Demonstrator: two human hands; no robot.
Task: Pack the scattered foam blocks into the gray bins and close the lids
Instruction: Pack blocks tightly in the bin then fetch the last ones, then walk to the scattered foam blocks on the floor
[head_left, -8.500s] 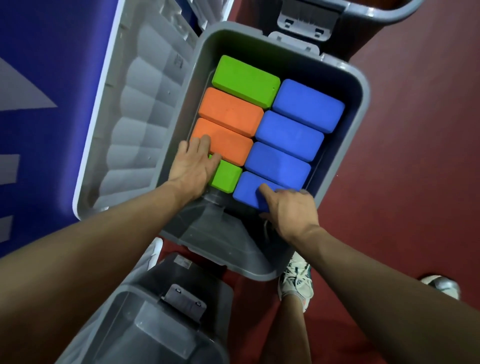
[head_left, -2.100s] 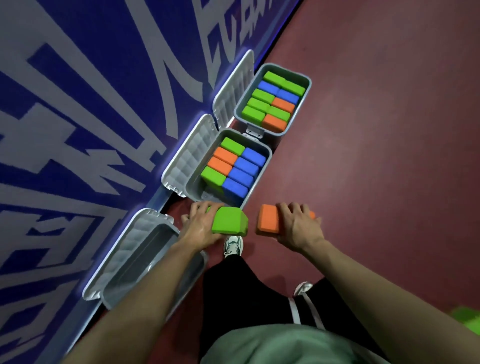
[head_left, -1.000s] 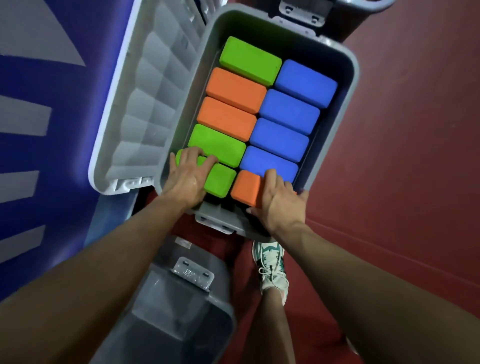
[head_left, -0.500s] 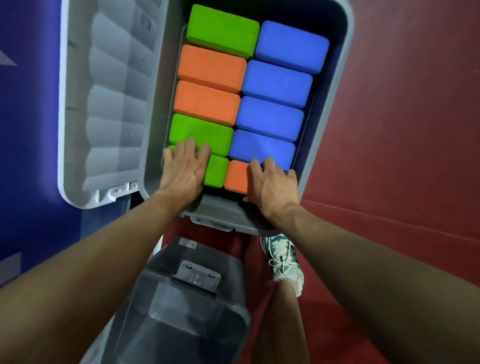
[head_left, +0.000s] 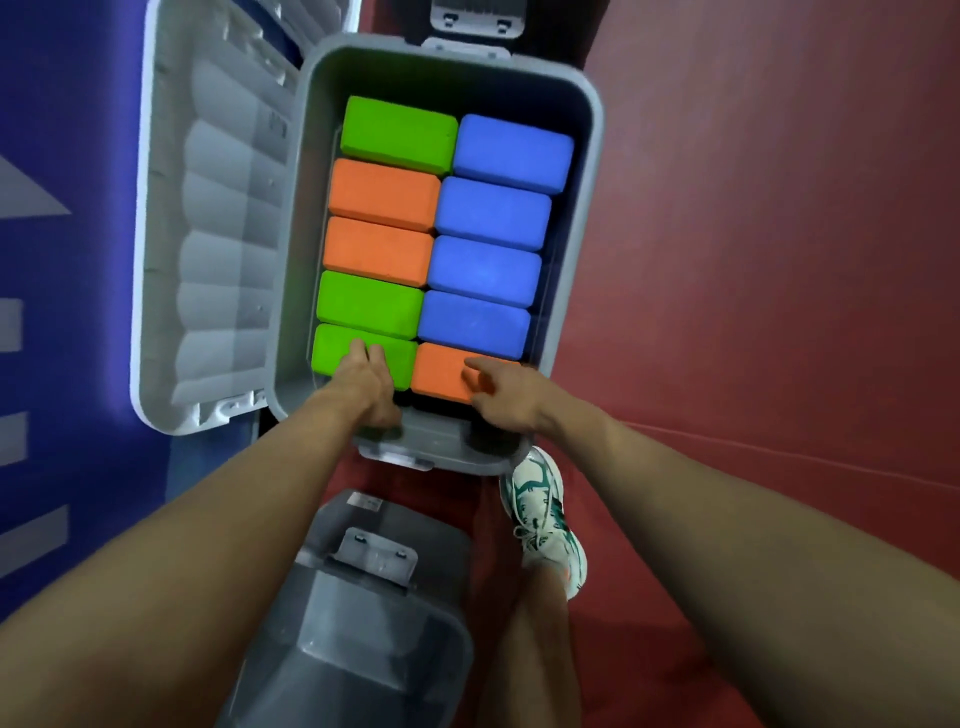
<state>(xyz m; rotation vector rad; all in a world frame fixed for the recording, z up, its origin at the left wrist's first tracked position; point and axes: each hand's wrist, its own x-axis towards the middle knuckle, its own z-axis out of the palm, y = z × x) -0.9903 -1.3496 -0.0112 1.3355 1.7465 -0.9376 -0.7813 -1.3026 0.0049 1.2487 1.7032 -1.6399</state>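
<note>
At bin (head_left: 582, 249) near end: left hand (head_left: 371, 382) flat on green block (head_left: 332, 353), right hand (head_left: 506, 395) fingering orange block (head_left: 441, 376), both holding nothing; ten packed, lid (head_left: 208, 234) open.

gray bin (head_left: 589, 156) holding 10 foam blocks, lid (head_left: 208, 234) open, hands on nearest 2

I counted ten foam blocks in the open gray bin (head_left: 306, 218): three green (head_left: 397, 135), three orange (head_left: 384, 193), four blue (head_left: 511, 153). Three bins showed in all, one lid (head_left: 208, 234) swung open. My two hands, one shoe (head_left: 545, 519).
</note>
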